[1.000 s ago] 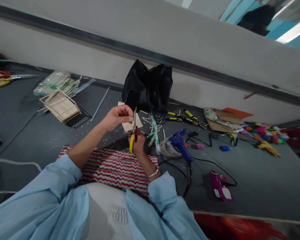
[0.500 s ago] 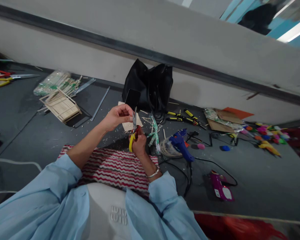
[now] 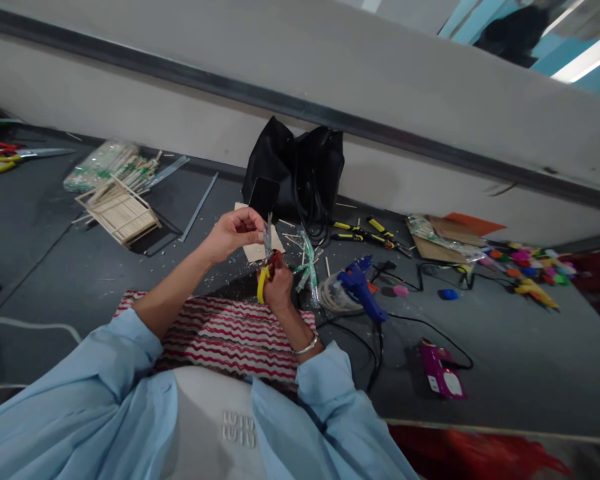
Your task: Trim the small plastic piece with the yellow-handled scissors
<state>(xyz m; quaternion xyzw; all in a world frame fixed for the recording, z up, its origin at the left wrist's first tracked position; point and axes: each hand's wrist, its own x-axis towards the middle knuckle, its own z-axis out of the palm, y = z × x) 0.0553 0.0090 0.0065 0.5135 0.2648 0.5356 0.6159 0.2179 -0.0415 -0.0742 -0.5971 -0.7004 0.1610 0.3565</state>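
Note:
My right hand is closed round the yellow and red handles of a pair of scissors, blades pointing up. My left hand is pinched at the blades, holding something too small to make out. Both hands hover over a grey floor, just beyond a red and white striped cloth on my lap. A pale card piece lies on the floor behind the hands.
A black bag stands against the wall. A blue glue gun with cable lies to the right, near a purple packet, yellow-handled pliers and coloured bits. A stick frame and stick packets lie at left.
The scissor blades have closed slightly and sit a little lower; the hands stay almost in place.

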